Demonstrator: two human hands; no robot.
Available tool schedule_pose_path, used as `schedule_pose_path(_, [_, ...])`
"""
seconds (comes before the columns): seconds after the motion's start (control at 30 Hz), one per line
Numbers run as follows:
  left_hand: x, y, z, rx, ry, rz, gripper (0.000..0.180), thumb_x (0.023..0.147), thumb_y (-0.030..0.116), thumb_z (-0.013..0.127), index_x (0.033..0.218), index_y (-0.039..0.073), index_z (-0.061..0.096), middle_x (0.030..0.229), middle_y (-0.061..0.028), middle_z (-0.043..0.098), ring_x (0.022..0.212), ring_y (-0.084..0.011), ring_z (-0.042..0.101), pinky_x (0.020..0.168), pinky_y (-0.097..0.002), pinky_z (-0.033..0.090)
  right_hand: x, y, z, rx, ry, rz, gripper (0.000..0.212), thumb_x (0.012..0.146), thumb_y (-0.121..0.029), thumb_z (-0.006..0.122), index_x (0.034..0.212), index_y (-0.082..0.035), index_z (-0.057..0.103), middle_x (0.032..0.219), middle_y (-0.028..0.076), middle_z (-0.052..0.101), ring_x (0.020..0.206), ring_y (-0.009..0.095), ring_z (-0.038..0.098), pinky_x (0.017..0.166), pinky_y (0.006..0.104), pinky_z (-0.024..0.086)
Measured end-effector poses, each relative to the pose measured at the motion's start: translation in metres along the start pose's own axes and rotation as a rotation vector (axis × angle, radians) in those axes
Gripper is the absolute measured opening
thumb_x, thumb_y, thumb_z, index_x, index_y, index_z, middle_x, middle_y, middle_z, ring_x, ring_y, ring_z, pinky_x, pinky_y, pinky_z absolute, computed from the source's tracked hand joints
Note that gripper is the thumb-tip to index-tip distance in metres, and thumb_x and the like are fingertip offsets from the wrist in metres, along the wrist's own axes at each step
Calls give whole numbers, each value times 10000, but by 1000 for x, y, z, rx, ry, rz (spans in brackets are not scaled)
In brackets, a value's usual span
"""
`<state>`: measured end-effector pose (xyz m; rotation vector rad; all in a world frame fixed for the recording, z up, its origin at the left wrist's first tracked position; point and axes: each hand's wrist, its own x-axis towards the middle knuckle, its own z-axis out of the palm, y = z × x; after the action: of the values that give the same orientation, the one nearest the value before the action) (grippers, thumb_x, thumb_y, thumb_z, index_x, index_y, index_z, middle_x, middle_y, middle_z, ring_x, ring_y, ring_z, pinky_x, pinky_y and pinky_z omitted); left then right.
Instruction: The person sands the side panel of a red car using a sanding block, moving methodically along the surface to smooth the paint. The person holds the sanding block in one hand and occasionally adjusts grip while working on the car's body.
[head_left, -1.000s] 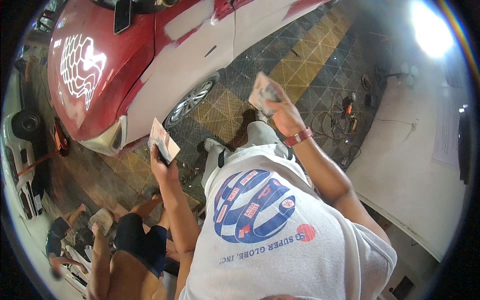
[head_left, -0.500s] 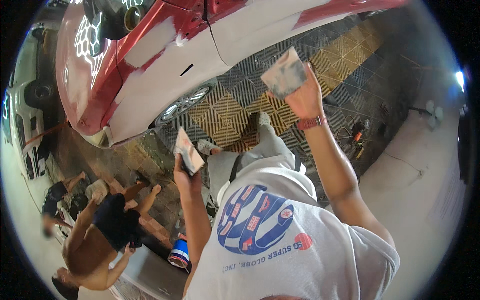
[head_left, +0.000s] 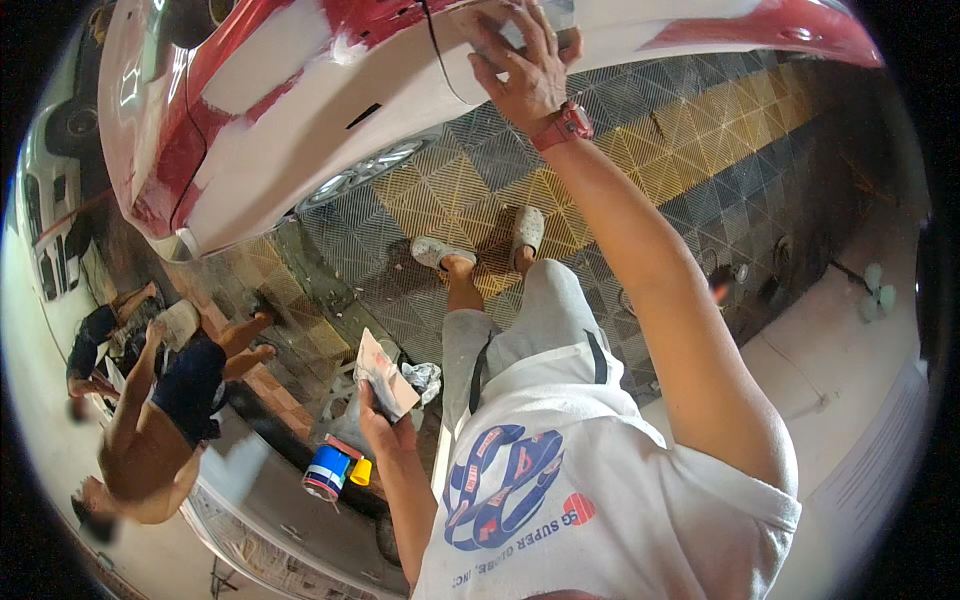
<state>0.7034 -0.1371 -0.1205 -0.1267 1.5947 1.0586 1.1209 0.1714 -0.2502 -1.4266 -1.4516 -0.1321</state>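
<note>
My right hand (head_left: 530,80), with a red watch on its wrist, reaches forward to the side of the red car. Its fingers are spread over a flat, square, greyish piece (head_left: 560,14), pressing it to the whitish, primed-looking body panel (head_left: 300,140). The hand hides much of that piece. Lower and to the left, my left hand (head_left: 385,425) is closed on a second flat square piece (head_left: 388,375), pinkish-tan with darker smears. That one is held up, away from the car. I cannot tell what material either piece is.
A car wheel (head_left: 370,170) sits below the panel. A blue-and-white can (head_left: 327,472), a yellow cup (head_left: 361,471) and crumpled plastic (head_left: 423,380) lie near my left arm. Two people are at the left, near a white vehicle (head_left: 60,205). A fan (head_left: 880,295) stands at the right.
My right hand has gone forward and left from above the floor onto the car's panel with its square piece. The left hand has dropped slightly, still holding its own.
</note>
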Motion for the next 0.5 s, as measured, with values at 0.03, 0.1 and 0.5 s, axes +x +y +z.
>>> schedule_pose_path(0.03, [0,-1,-2,-7,-5,6,457,1116,303,456,1459,9,525,1391,-143,639,1235,-283,651,1072,-447,541,-1,3,6,148,76,22,290,902,-402,748,1176,-325,803,1518,16,539,1503,309,411,1116,754,151])
schedule_pose_path(0.1, [0,-5,-3,-27,7,-17,459,1116,307,460,1462,13,524,1395,-140,638,1243,-283,647,1077,-443,536,-11,18,-5,-260,-109,-55,358,895,-402,755,1250,-354,769,1507,-3,542,1496,285,423,1121,746,152])
schedule_pose_path(0.5, [12,-19,9,-22,-80,-76,455,1108,321,492,1452,28,541,1392,-107,646,1236,-267,649,1067,-431,532,6,-5,-16,-267,-135,-16,447,862,-357,752,1308,-373,729,1493,-1,553,1476,272,447,1108,740,159])
